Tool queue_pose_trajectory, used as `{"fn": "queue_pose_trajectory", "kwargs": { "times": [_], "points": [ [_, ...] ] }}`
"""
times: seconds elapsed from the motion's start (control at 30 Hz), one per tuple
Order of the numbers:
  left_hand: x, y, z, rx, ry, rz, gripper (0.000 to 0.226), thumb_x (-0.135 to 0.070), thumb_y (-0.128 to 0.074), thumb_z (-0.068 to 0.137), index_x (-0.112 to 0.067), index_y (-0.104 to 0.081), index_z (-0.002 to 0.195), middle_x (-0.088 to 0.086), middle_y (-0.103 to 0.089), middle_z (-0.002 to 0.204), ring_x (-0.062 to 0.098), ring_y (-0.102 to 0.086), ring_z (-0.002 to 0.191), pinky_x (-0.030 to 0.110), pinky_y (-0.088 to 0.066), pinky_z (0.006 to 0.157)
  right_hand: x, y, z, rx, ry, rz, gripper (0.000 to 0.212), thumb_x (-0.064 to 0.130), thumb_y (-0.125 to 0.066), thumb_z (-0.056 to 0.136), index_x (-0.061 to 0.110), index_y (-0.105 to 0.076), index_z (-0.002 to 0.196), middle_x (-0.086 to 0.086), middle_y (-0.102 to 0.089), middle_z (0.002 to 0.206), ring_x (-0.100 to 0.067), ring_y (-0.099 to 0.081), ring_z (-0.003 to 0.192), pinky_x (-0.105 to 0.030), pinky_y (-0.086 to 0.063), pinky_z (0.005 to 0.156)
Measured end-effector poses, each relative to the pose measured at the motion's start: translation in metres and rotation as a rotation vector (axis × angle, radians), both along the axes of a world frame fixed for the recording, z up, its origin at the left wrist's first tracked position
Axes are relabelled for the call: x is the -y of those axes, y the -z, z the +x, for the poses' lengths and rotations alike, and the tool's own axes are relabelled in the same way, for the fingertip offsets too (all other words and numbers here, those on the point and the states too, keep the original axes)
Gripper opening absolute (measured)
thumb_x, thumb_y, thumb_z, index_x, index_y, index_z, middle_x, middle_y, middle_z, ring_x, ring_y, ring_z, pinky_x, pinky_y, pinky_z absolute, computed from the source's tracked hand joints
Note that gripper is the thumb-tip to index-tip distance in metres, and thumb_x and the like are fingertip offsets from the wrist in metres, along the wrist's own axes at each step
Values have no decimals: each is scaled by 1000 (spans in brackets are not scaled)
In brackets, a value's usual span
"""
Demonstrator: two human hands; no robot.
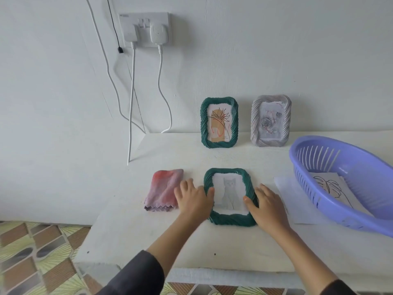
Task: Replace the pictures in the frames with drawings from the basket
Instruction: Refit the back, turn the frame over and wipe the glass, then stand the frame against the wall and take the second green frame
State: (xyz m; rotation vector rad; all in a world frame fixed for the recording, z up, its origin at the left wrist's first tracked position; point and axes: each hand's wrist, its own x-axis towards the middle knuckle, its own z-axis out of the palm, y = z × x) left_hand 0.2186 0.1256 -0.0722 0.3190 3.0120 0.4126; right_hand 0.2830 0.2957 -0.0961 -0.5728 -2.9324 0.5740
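Observation:
A green rope-edged frame lies flat on the white table, face up, with a grey cat picture in it. My left hand rests on its left edge with the thumb over the rim. My right hand lies on its right edge, thumb on the picture's corner. At the back a second green frame with a flower picture and a grey frame with a rose picture lean upright against the wall. The purple basket on the right holds a leaf line drawing.
A folded pink cloth lies just left of my left hand. A white sheet sits between the flat frame and the basket, partly under it. Cables hang from a wall socket at the back left. The table's left edge drops to a tiled floor.

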Motion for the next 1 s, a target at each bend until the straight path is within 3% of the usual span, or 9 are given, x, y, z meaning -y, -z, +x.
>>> {"fn": "queue_pose_trajectory", "kwargs": {
  "times": [0.13,0.2,0.27,0.4,0.5,0.57,0.67,0.87,1.0],
  "points": [
    [-13,4,4,48,-33,56,36,-28,-34,97,-6,-54,117,8,-33,142,27,-24,132,37,-20,109,4,8,-2,-160,48,-102,49,33,-53,89,3,-50,129,-7,-46,140,-23,-39,131,-31,-29,109],
    [-15,-3,-2,98,-50,93,26,-25,-41,94,-6,-56,105,9,-37,138,28,-29,129,35,-25,106,4,9,-5,-246,54,-226,29,26,-60,83,6,-64,104,-3,-62,113,-25,-55,111,-32,-43,91],
    [-15,-15,-8,141,-62,144,26,-27,-50,90,-6,-57,103,9,-43,131,29,-34,122,34,-31,100,1,4,-8,-338,70,-392,11,18,-63,80,9,-64,86,-1,-64,91,-25,-59,91,-31,-45,72],
    [-8,-33,-16,135,-131,525,12,-23,-65,81,-18,-62,91,2,-58,110,18,-49,101,26,-48,85,-2,-17,-16,-385,138,-937,29,6,-63,84,13,-55,111,0,-63,95,-12,-59,80,-23,-45,67],
    [2,-46,-29,213,-183,886,41,-10,-69,79,-8,-57,119,-2,-59,121,13,-56,94,17,-51,72,-2,-39,-32,-398,93,-1351,33,-4,-58,84,15,-49,110,-8,-66,85,-20,-60,75,-29,-46,63],
    [11,-53,-41,310,-203,1102,46,0,-68,79,-5,-52,122,9,-63,114,20,-63,90,23,-56,67,0,-50,-46,-352,43,-1419,30,-7,-55,84,13,-50,106,-7,-63,76,-19,-56,68,-28,-41,58],
    [28,-64,-60,403,-206,1288,42,11,-59,80,-4,-46,116,11,-63,86,21,-60,66,24,-51,48,8,-63,-74,-259,-78,-1417,22,-7,-53,84,12,-55,95,-4,-56,67,-15,-51,60,-25,-38,53],
    [58,-84,-115,364,-172,1318,36,13,-53,82,-10,-42,108,9,-59,79,21,-57,64,25,-49,45,24,-94,-148,-176,-304,-1399,29,-8,-59,73,16,-56,89,-1,-51,64,-12,-52,55,-23,-43,50],
    [75,-86,-158,342,-173,1289,38,12,-51,82,-10,-40,110,9,-57,82,21,-56,65,24,-47,42,48,-102,-197,-111,-288,-1427,31,-5,-55,60,13,-50,86,-3,-45,64,-13,-49,54,-24,-40,51]
  ]
}}
